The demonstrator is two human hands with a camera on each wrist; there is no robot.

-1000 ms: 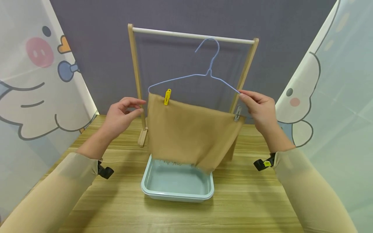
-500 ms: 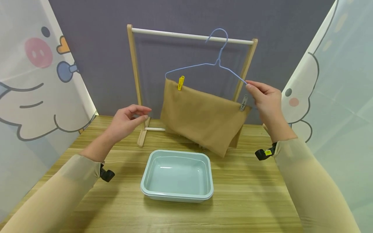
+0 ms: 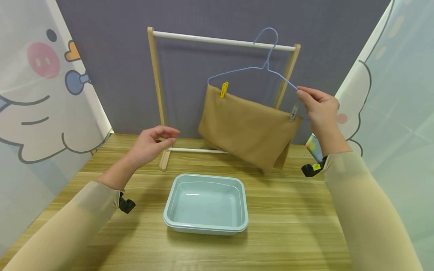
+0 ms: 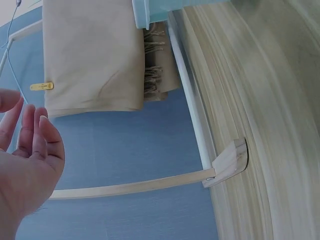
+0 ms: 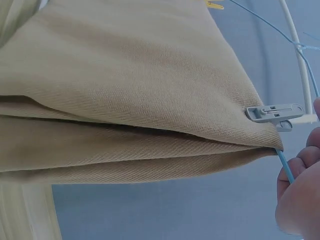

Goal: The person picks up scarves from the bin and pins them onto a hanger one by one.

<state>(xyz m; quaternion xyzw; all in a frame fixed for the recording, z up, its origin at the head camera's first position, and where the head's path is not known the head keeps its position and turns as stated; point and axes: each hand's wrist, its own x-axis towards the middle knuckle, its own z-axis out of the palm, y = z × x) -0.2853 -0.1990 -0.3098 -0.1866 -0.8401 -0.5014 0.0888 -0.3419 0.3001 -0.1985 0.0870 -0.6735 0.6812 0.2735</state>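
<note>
My right hand (image 3: 320, 107) pinches the right arm of a blue clothes hanger (image 3: 237, 70) and holds it up, tilted lower on the right. Folded over its bar hangs a tan cloth (image 3: 249, 124), a scarf with a fringe (image 4: 152, 75) in the left wrist view. A yellow clothespin (image 3: 224, 90) clips its left end and a grey clothespin (image 3: 294, 113) its right. The hook overlaps the white rod of a wooden drying rack (image 3: 203, 38); whether it touches, I cannot tell. My left hand (image 3: 152, 143) hovers near the rack's left post, fingers loosely bent, holding nothing.
A pale blue-green basin (image 3: 207, 228) stands on the wooden table (image 3: 281, 226) in front of the rack. Behind the rack is a grey cloth backdrop (image 3: 118, 75). Printed curtains (image 3: 44, 109) flank both sides.
My right hand has carried the hanger and scarf up and to the right, so the hook rises above rod height. My left hand has drifted slightly down and right, now farther from the scarf.
</note>
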